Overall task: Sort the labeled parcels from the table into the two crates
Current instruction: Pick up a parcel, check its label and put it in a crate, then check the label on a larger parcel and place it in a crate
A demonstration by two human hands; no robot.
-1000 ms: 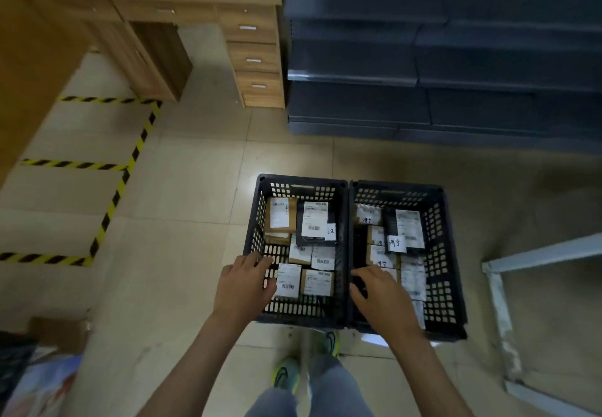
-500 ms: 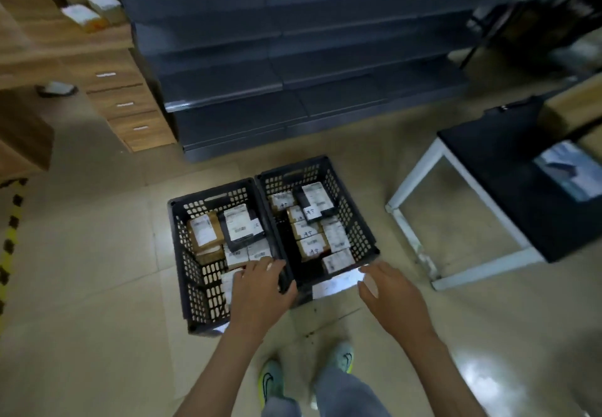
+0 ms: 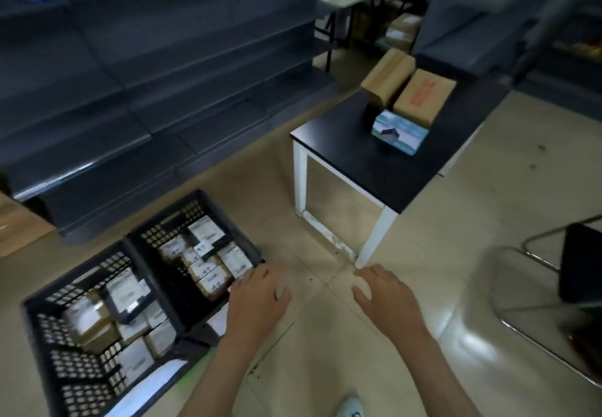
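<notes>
Hovering empty, fingers loosely spread, left hand (image 3: pixel 257 301) overlaps a crate (image 3: pixel 171 223) corner, right hand (image 3: pixel 387 299) the floor (image 3: pixel 325 338).

Stockroom — bare shop shelving (image 3: pixel 156 68), cartons (image 3: pixel 420 97)

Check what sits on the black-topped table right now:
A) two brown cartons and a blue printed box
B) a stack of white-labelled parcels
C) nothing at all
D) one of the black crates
A: the black-topped table carries a plain brown carton, a red-printed brown carton and a blue printed box, while the nearer crate and the farther crate both sit on the floor.
</notes>
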